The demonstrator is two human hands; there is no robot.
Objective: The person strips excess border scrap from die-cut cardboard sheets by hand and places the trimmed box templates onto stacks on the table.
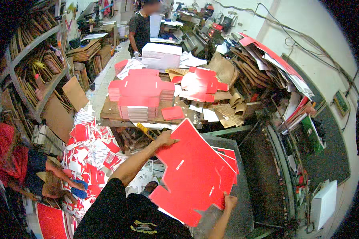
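A large red die-cut cardboard sheet (191, 167) with notched edges is tilted in front of me, red face up. My left hand (166, 139) grips its upper left edge, thumb lying over the red side. At the lower right corner, my right hand (229, 202) pinches the same sheet, its fingers partly behind it. Beneath the sheet's right side, the edges of more red-and-white sheets (229, 159) show on a dark grey machine bed (243, 203). What else lies under the held sheet is hidden.
Ahead, a wooden table (107, 110) bears a tall stack of red die-cut blanks (141, 85) and a smaller red pile (201, 83). The machine's open platen (263, 171) stands right. Red and white scraps (91, 155) cover the left floor, near a seated person (48, 171). Another person (140, 32) stands beyond.
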